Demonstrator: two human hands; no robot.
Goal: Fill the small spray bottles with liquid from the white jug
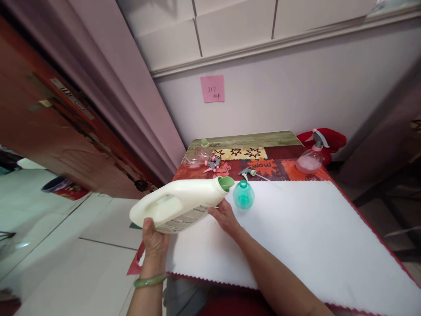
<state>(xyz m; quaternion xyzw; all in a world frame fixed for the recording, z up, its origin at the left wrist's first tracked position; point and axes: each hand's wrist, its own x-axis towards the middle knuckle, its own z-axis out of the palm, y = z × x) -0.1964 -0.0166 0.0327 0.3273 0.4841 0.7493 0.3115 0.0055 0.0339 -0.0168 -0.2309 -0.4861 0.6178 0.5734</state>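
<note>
A large cream-white jug (194,193) with a built-in handle and green pour spout lies tilted on its side above the table, its mouth toward the right. My left hand (154,237) grips its base end from below, and a green bangle circles that wrist. Under the neck, my right hand (225,215) supports the jug with bent fingers, partly hidden by it. Just right of the spout stands a round teal bottle (244,197), uncapped and upright, with some liquid seeming to lie inside. A grey-and-green spray head (247,172) with a thin tube rests behind it.
White paper (296,237) covers the near table. Behind it are a clear bottle (197,159) lying down, grey-and-pink spray heads (212,164), a green cap (204,143) and an upright spray bottle (309,159). A wall with a pink note (212,88) rises behind; a brown door (66,118) stands left.
</note>
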